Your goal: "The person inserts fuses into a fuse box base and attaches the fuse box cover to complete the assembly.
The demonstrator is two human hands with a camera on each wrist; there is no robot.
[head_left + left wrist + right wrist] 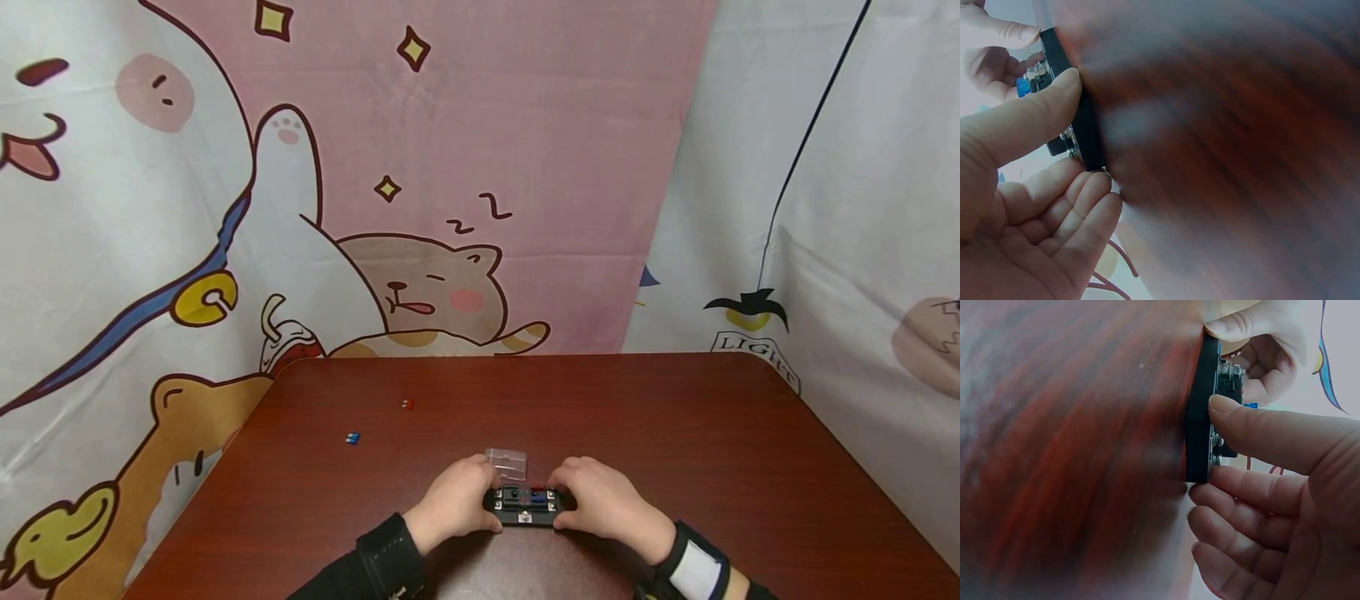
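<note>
A black fuse block (525,518) with metal screw terminals lies near the front of the table. My left hand (456,502) grips its left end between thumb and fingers, and my right hand (609,503) holds the right end the same way. Seen from the left wrist, the thumb lies along the block's side (1089,134) with fingertips at its end. The right wrist view shows a matching hold on the block's black base (1199,419). A blue piece (538,498) and a red one stand up from the block's top. Just behind it lies a clear plastic cover (507,464).
Farther back on the left of the brown table (675,433) are a small blue piece (352,438) and a small red piece (407,404), likely blade fuses. A cartoon-printed cloth (562,167) hangs behind the table's far edge.
</note>
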